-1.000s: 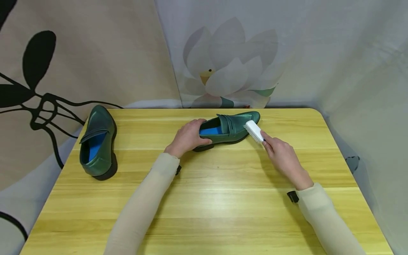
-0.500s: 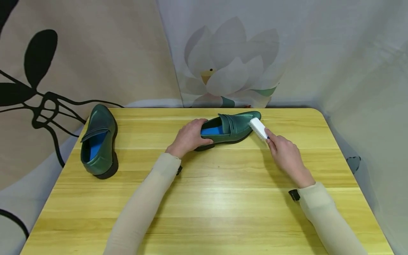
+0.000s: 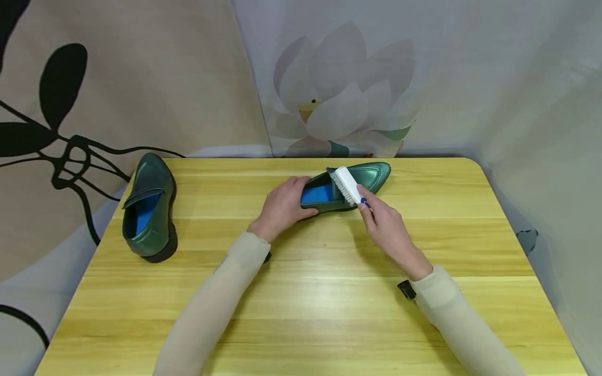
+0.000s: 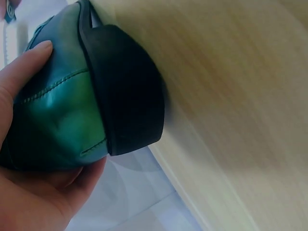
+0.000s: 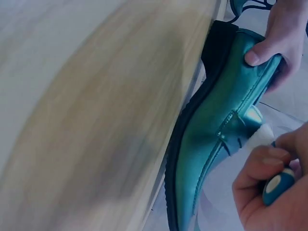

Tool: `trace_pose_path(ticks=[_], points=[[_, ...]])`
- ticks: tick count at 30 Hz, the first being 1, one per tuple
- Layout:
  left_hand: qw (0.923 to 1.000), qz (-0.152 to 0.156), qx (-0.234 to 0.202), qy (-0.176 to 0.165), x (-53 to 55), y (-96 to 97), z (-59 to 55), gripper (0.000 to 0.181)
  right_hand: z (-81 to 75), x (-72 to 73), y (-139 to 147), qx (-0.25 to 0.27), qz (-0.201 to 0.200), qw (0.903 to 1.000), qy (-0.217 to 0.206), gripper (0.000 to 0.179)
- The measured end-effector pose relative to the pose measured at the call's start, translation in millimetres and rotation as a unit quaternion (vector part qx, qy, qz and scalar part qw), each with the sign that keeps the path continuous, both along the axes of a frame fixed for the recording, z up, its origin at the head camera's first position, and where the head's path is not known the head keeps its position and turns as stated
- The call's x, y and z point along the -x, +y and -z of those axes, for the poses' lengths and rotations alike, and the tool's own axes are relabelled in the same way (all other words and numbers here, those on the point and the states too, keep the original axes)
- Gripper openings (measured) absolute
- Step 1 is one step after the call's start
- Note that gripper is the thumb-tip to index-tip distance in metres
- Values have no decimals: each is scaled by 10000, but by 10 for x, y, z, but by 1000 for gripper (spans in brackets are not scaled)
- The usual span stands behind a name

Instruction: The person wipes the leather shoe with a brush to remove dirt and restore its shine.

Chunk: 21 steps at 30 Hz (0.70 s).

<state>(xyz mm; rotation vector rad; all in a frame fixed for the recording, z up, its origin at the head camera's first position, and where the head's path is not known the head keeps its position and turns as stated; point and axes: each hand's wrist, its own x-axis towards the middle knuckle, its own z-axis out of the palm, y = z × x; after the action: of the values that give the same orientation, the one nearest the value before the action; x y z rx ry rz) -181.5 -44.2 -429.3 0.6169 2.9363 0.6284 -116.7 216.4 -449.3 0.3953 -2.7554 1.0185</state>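
The left hand (image 3: 282, 206) held the back end of a green penny loafer (image 3: 371, 175), with the thumb on the near side and fingers curled around the heel. The right hand (image 3: 392, 230) held a white scrub brush (image 3: 347, 184) by its handle, fingers wrapped tight. The brush head pointed between 10 and 11 o'clock from that hand. Its bristles were right at the strap over the top of the shoe. I can't tell how hard they pressed.

The held loafer was near the 12 o'clock edge of the wooden table (image 3: 324, 303), with its toe toward 2 o'clock and a blue insole inside. Over at 9 o'clock from the left hand, well apart, stood the other green loafer (image 3: 155, 180), toe at 12 o'clock. It was blue inside too. Past the table, at 12 o'clock, hung a pale cloth (image 3: 461, 94) with a big flower on it.
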Motion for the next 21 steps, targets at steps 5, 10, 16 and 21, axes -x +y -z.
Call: trace_pose_path(ticks=[5, 10, 16, 21], points=[[9994, 76, -14, 345, -58, 30, 20, 84, 23, 42, 64, -73, 336, 9991, 257, 45], [9990, 41, -29, 434, -90, 38, 28, 84, 18, 17, 87, 4, 334, 9994, 95, 45], [9987, 27, 11, 508, -116, 36, 36, 85, -67, -30, -85, 172, 91, 9998, 6, 47], [9978, 77, 58, 655, -147, 36, 57, 85, -166, 64, -197, -44, 165, 9998, 78, 46]])
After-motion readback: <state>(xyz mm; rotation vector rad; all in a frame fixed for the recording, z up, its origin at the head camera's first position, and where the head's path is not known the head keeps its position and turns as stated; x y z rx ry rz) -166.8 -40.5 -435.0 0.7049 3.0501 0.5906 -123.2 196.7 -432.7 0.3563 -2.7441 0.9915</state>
